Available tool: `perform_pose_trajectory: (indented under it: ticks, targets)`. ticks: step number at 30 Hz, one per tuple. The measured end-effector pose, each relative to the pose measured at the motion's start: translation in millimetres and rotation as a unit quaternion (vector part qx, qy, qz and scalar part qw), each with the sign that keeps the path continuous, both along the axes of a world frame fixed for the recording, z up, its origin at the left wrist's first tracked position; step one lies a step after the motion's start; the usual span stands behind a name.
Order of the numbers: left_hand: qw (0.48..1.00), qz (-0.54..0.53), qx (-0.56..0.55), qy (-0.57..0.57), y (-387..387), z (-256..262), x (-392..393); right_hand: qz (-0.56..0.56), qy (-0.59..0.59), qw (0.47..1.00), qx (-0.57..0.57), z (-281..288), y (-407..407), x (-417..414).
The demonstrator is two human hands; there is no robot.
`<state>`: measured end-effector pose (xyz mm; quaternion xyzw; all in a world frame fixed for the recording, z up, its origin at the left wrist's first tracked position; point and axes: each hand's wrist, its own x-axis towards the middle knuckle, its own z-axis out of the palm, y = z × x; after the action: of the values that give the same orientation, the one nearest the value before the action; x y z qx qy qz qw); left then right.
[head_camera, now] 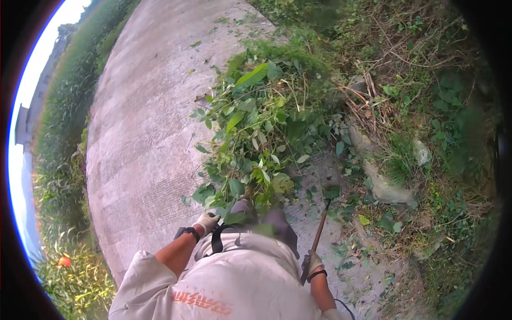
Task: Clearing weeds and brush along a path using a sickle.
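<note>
My right hand [314, 262], in a pale glove with dark fingers, is closed around the brown wooden handle [321, 230] of a long tool. The handle slants forward and down beside my right leg; its dark far end meets leaves, and I cannot make out the head. My left hand [207, 222], also gloved, is curled at the near edge of a large heap of cut vines and leafy stems [260, 132]. Whether those fingers hold a stem is unclear. The heap lies on the concrete in front of my legs [280, 228], with leaves overlapping my lower legs.
A concrete road [148, 120] runs along the left, bordered by tall green crops [64, 132]. To the right rises an overgrown bank [432, 88] with dry stalks [362, 108] and a pale rock [386, 186] at its foot. A black strap [217, 240] hangs at my waist.
</note>
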<state>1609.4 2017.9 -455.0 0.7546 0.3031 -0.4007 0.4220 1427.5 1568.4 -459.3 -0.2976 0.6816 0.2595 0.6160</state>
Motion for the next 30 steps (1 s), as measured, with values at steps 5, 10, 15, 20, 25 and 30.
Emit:
perform_pose_trajectory:
  ticks: [5, 10, 15, 20, 25, 30]
  targets:
    - [0.985, -0.126, 0.121, 0.008, 28.6, 8.0, -47.4, 0.013, -0.018, 0.998, 0.063, -3.0, 6.2, 15.2]
    - [0.981, -0.123, 0.148, -0.021, 46.1, 26.6, -29.9, 0.016, 0.005, 1.000, 0.010, -15.3, 23.7, 29.1]
    - [0.994, 0.007, 0.041, -0.097, 100.9, 4.6, -33.5, -0.047, -0.019, 0.998, -0.030, -20.3, 71.8, 48.8]
    - [0.992, -0.051, 0.049, -0.107, 186.2, -14.4, -43.1, -0.071, -0.060, 0.994, -0.063, -48.1, 143.3, 62.2]
    - [0.986, 0.162, -0.048, 0.003, 321.5, -10.8, -58.8, 0.072, -0.108, 0.991, 0.031, -54.0, 261.9, 89.7]
    - [0.963, 0.260, 0.042, 0.061, 452.7, -14.1, -74.4, 0.136, -0.145, 0.979, 0.040, -21.1, 336.1, 145.7]
